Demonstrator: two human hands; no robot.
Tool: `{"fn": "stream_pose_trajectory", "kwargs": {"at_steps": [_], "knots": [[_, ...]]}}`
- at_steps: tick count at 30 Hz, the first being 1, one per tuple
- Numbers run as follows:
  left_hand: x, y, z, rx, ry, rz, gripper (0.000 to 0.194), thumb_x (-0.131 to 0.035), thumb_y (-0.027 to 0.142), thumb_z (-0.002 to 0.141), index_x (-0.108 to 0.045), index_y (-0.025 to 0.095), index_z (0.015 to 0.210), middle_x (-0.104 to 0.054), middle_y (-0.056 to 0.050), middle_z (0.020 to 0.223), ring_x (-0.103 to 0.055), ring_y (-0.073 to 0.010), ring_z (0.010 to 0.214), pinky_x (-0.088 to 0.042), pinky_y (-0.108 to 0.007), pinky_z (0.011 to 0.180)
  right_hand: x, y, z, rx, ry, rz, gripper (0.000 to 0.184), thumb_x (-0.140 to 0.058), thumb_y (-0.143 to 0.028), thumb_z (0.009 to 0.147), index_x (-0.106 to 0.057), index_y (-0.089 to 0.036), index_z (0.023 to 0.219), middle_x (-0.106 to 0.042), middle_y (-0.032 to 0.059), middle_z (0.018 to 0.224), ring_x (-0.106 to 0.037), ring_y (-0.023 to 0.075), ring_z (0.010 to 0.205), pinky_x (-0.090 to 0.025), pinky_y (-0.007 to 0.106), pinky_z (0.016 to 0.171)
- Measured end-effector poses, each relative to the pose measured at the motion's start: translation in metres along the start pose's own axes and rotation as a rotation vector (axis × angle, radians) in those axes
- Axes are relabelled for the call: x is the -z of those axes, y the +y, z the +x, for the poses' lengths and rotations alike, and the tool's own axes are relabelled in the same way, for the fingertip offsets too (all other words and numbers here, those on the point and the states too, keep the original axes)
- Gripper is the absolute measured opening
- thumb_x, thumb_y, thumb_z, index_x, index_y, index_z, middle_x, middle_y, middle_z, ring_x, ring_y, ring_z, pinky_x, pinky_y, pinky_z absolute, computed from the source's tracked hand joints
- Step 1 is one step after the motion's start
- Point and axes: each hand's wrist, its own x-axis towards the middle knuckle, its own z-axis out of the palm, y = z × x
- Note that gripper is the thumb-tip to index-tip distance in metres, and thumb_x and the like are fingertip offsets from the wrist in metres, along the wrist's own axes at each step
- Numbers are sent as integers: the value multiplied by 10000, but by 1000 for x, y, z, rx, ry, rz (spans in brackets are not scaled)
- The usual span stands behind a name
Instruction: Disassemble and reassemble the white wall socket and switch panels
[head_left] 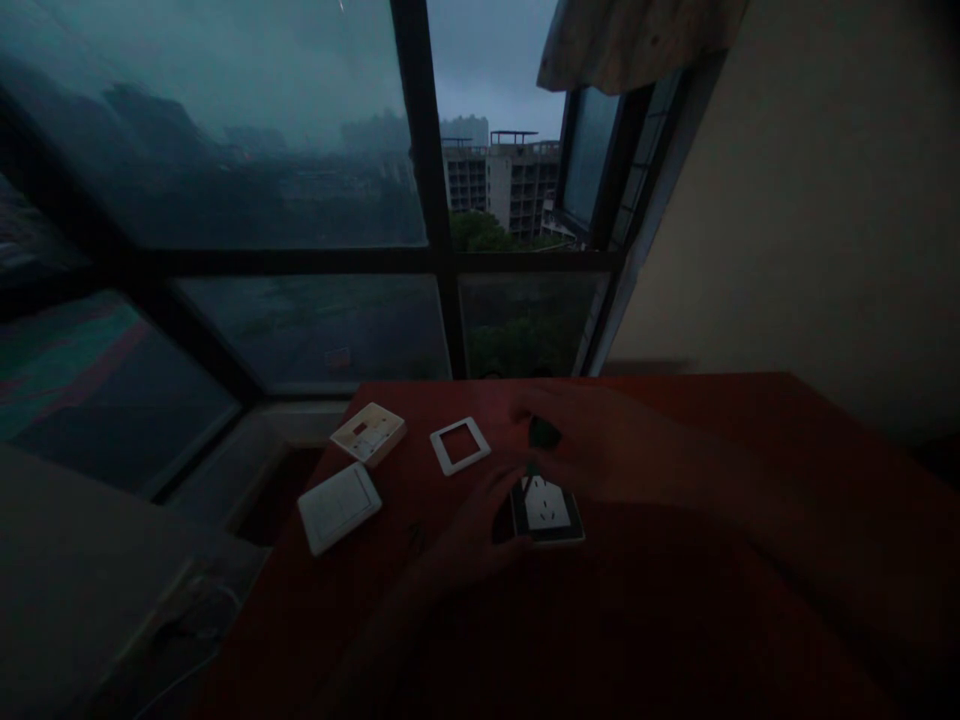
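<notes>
Open box [382, 442], holed base, near far-left corner of bench [637, 600], right hand [592, 430] gripping screwdriver [544, 433] over socket [545, 503], left hand [469, 530] alongside, grip unclear

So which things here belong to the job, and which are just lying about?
Seemingly in the job:
socket, with the left hand at its edge
green-handled tool, in the right hand

Lying about, untouched, though possibly related:
white square frame
open white box
flat white panel
</notes>
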Motion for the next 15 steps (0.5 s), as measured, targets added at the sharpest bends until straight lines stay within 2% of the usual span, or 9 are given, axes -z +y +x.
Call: {"fn": "stream_pose_trajectory", "kwargs": {"at_steps": [4,9,15], "knots": [[-1,-1,-1,29,21,9,787,-660,404,818,-258,217,1468,-253,-120,1538,-237,-319,1406,-239,-492,1143,1,0,2,-18,-6,3,142,-517,-222,873,-601,-203,986,-655,68,974,-599,197,866,-435,298,726],[-1,-2,0,-11,10,-9,780,-656,390,823,-256,216,1469,-280,-117,1526,-261,-309,1398,-243,-476,1143,0,-1,1,-1,7,-33,207,-548,-187,819,-590,-202,1021,-640,74,1014,-597,204,884,-435,296,719],[-2,-3,-1,12,8,20,779,-661,378,821,-260,203,1466,-256,-130,1531,-246,-303,1404,-241,-465,1143,-1,0,2,-36,16,-32,172,-504,-193,855,-588,-203,1005,-647,73,980,-603,198,862,-434,299,721]]}}
